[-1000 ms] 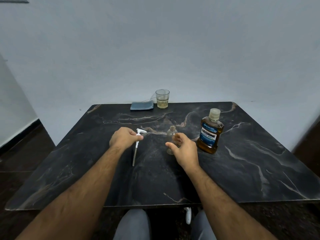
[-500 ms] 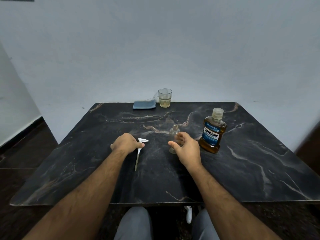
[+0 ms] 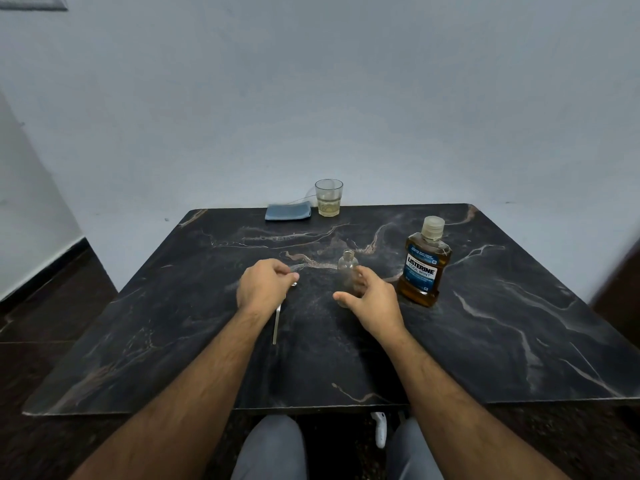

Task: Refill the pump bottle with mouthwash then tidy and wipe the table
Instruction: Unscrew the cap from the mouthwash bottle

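Here the left hand is curled over the pump head, its dip tube lying flat on the table; whether the fingers pinch the head or merely cover it cannot be told. Laying the pump aside leaves the pump bottle uncapped and upright, ready for filling. The right hand cups the bottle loosely, fingers spread, probably to steady it. The mouthwash bottle stands capped just right of that hand (within easy reach). A folded blue cloth and a glass sit at the far edge. The surface is dark veined marble against a plain pale wall.
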